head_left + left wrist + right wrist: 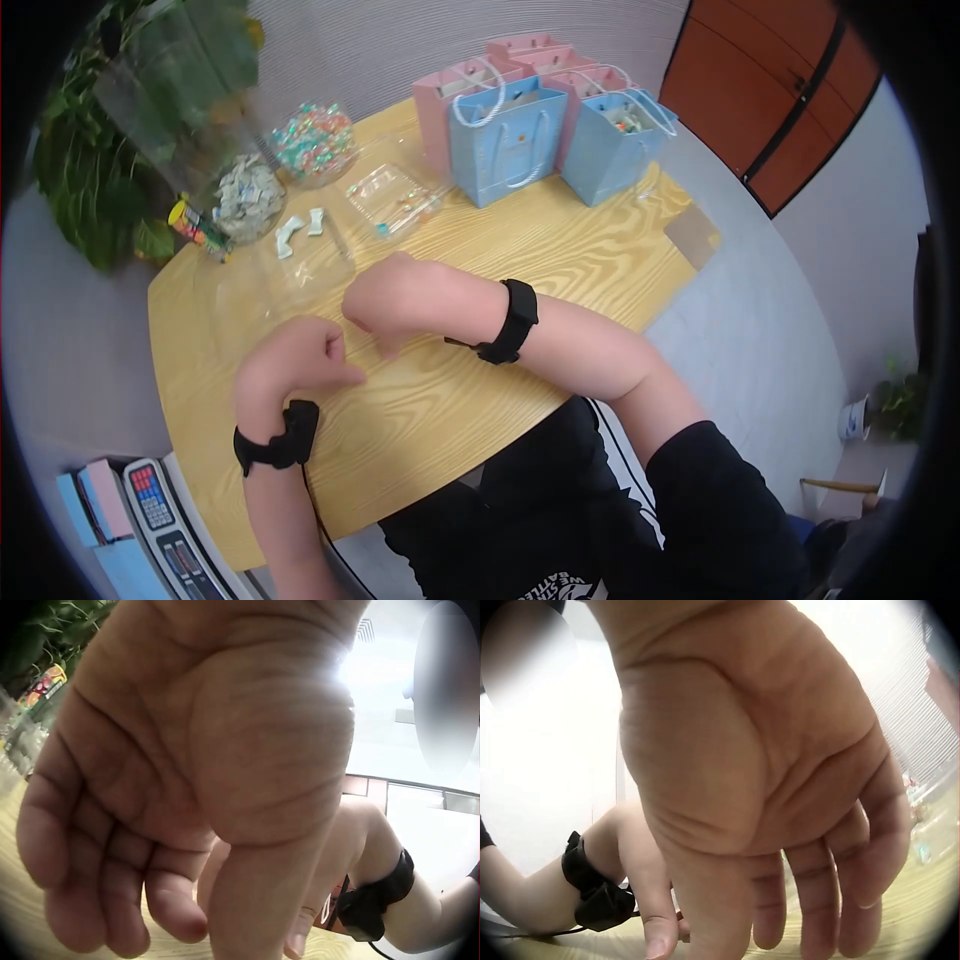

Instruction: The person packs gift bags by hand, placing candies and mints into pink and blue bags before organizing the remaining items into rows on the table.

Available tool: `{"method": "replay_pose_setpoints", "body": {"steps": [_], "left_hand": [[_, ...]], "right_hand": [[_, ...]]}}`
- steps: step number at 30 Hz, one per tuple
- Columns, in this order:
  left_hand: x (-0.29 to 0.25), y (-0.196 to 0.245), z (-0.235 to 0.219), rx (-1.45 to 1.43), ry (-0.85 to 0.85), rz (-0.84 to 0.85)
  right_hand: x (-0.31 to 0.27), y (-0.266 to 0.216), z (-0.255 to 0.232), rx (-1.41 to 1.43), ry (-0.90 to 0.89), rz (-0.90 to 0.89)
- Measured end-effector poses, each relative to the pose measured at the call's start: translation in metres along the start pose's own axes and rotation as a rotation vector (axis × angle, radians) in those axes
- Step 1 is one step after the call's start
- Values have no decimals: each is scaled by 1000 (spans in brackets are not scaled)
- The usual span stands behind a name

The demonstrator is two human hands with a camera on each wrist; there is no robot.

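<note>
Two hands, L hand point(295, 360) and R hand point(400, 298), close together at table point(450, 405), fingers loosely bent, apparently pinching nothing. White packets point(286, 238) lie in tray point(318, 268), just fwd. Prob. a pause btwn picks; next move likely calls for reaching fwd, pinching 1 packet.

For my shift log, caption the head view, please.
Left hand and right hand over the table, trays and bags beyond.
</note>
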State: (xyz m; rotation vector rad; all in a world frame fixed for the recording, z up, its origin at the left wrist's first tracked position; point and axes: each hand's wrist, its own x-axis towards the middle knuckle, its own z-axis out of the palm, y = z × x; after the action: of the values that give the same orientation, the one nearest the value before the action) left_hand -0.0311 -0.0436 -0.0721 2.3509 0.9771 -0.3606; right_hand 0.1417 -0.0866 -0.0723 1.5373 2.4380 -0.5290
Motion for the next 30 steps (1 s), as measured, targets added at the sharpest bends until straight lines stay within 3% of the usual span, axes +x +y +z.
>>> {"method": "replay_pose_setpoints", "body": {"steps": [5, 7, 11, 16, 22, 24, 26, 27, 29, 30], "left_hand": [[10, -10, 17, 85, 137, 29], [11, -10, 21, 61, 180, 111], [12, -8, 15, 0, 98, 58], [16, -19, 18, -37, 146, 118], [16, -13, 12, -30, 56, 27], [13, -12, 17, -19, 131, 80], [9, -13, 19, -16, 213, 125], [7, -12, 21, 10, 248, 145], [7, -14, 22, 36, 287, 168], [8, -16, 22, 37, 288, 181]], "right_hand": [[29, 3, 20, 18, -69, 7], [26, 7, 19, 42, -1, -48], [19, 13, 18, 149, 63, -79], [19, 14, 13, 173, 30, -95], [19, 11, 12, 166, -7, -59], [14, 9, 5, 129, -23, -37], [-1, 5, -12, 45, 113, 124], [-8, 9, -18, 36, 115, 118], [-20, 27, -30, -14, 426, 242], [-20, 36, -32, -19, 427, 246]]}}
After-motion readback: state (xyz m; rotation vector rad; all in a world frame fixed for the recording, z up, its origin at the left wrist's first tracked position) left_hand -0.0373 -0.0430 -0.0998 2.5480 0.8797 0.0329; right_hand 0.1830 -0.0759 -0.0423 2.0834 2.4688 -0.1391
